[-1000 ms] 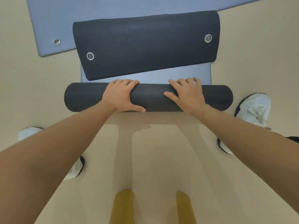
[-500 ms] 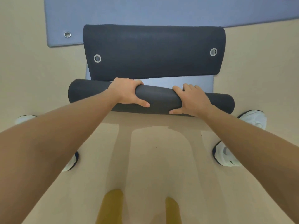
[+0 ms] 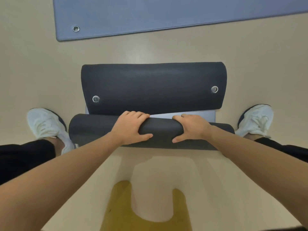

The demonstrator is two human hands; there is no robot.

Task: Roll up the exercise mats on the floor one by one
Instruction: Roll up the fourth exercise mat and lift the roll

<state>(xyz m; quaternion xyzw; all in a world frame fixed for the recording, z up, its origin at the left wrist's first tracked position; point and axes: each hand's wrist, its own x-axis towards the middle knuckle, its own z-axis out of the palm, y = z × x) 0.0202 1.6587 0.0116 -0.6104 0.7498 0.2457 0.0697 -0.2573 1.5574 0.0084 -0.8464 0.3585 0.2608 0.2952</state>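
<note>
On the floor (image 3: 166, 50), between the white shoes (image 3: 45, 124): dark mat (image 3: 90, 129), mostly wound into a roll (image 3: 161, 130) lying crosswise in front of the person. Left hand (image 3: 131, 129) and right hand (image 3: 191, 128) both clamped on the roll near its middle, fingers hooked over the far side, thumbs on the near side, bare roll between them.

Progress (est.): mat 1 nearly done. Left to wind: a thin strip of its pale blue-grey face (image 3: 191, 115) just beyond the roll, plus the far end flap (image 3: 153, 84), which lies doubled back toward the roll, dark side up. Flap edge touches or nearly touches the left hand; can't tell which. Mat 2, the blue mat (image 3: 166, 14), lies flat and untouched well beyond, so at least one full roll-up remains. No other mats in view.

Materials: dark face matte, fine-grained, foam-like. Roll is an even cylinder, ends approx. flush. Flap has rounded corners, a soft hump at the fold, 2 metal eyelets (image 3: 96, 99). Blue mat smooth, w/ a darker edge line and 1 eyelet at its near corner. Floor beige, smooth, slight sheen
</note>
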